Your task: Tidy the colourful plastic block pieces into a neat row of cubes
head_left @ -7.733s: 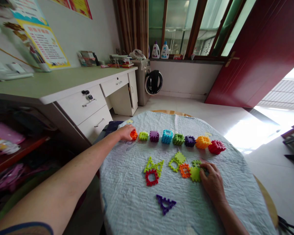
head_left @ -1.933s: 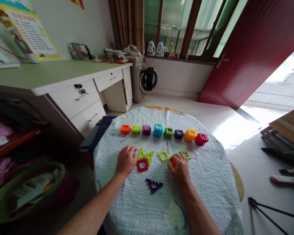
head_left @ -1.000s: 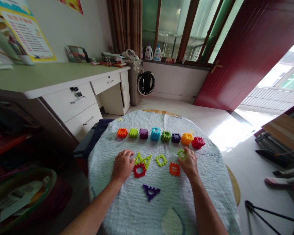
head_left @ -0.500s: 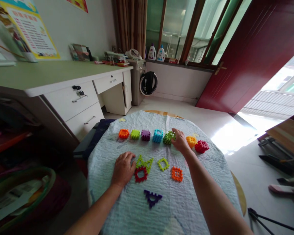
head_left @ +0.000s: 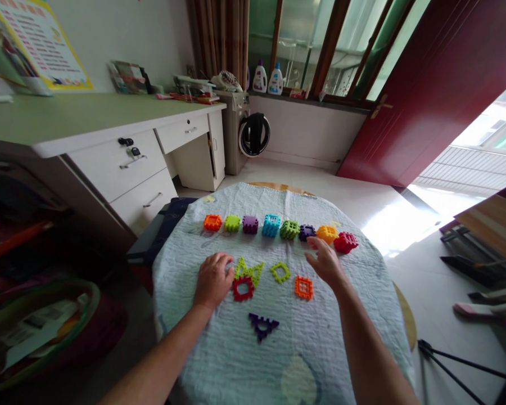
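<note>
A row of stacked plastic interlocking tiles runs across the cloth: an orange stack [head_left: 212,223], a lime stack [head_left: 232,224], a purple stack [head_left: 250,225], a light blue stack [head_left: 271,225], a green stack [head_left: 289,229], a dark purple stack [head_left: 307,232], a yellow stack [head_left: 326,234] and a red stack [head_left: 346,242]. My right hand [head_left: 324,260] hovers just in front of the dark purple and yellow stacks, fingers apart and holding nothing. Resting on the cloth, my left hand [head_left: 214,277] is open beside lime triangle tiles [head_left: 255,272] and a red square tile [head_left: 243,288].
Nearer me lie a lime square frame [head_left: 280,272], an orange window tile [head_left: 304,287] and a dark purple triangle tile [head_left: 263,326]. The round table wears a pale blue cloth [head_left: 295,349]. Left is a desk [head_left: 109,121]; a tripod leg [head_left: 459,360] stands right.
My right hand has drawn back from the green stack, moving right and toward me. The dark purple stack it covered now shows. My left hand stays in place; the view has tilted slightly.
</note>
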`<state>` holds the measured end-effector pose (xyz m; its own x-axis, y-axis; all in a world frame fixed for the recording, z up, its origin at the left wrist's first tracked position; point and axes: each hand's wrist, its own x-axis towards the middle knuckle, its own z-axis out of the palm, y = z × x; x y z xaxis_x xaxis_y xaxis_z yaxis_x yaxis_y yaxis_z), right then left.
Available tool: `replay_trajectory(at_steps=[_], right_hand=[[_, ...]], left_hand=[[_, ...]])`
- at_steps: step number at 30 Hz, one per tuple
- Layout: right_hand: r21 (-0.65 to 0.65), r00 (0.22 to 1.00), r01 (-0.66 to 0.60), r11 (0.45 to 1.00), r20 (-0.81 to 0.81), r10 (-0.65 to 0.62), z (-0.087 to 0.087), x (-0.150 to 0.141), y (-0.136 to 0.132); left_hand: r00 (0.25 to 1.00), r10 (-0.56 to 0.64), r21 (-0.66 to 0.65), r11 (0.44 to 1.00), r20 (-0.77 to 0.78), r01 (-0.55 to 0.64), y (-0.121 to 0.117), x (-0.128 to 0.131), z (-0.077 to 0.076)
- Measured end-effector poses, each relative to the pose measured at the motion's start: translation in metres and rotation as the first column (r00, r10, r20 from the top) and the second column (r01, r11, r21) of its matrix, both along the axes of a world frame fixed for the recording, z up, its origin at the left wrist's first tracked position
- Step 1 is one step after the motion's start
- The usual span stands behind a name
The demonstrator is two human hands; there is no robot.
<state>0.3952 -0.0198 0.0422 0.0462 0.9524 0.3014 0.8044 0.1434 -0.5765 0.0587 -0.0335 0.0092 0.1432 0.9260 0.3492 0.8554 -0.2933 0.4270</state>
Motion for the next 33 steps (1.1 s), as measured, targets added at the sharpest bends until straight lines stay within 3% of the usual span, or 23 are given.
replay_trajectory(at_steps=[4, 10, 17, 23, 27, 33], right_hand=[[-0.163, 1.000, -0.025, 0.986, 0.005, 0.026, -0.020, 0.003, -0.049], [-0.194, 0.992, -0.109, 0.975, 0.038, 0.118, -0.031, -0.013, -0.085], [-0.035, 0.990, 0.048, 0.998, -0.133, -0.052, -0.036, -0.021, -0.081], [-0.071, 0.933, 0.205, 0.976, -0.288, -0.217, -0.042, -0.019, -0.083], [-0.087, 0.942, 0.221, 0.971, -0.241, -0.235, -0.046, -0.021, -0.080], [0.124, 0.957, 0.285, 0.951, -0.090, -0.275, -0.047, -0.022, -0.078]], left_hand=[[1.000, 0.000, 0.017, 1.000, -0.007, 0.000, 0.001, 0.000, -0.001], [1.000, -0.007, 0.013, 1.000, -0.023, 0.007, 0.001, 0.000, -0.002], [1.000, -0.002, 0.018, 1.000, -0.018, 0.003, 0.001, 0.001, 0.000], [1.000, 0.009, 0.016, 1.000, -0.010, -0.009, -0.002, 0.002, 0.003], [1.000, 0.019, 0.021, 1.000, -0.005, -0.019, -0.002, 0.003, 0.003], [1.000, 0.009, 0.023, 1.000, -0.012, -0.009, -0.001, 0.002, 0.003]])
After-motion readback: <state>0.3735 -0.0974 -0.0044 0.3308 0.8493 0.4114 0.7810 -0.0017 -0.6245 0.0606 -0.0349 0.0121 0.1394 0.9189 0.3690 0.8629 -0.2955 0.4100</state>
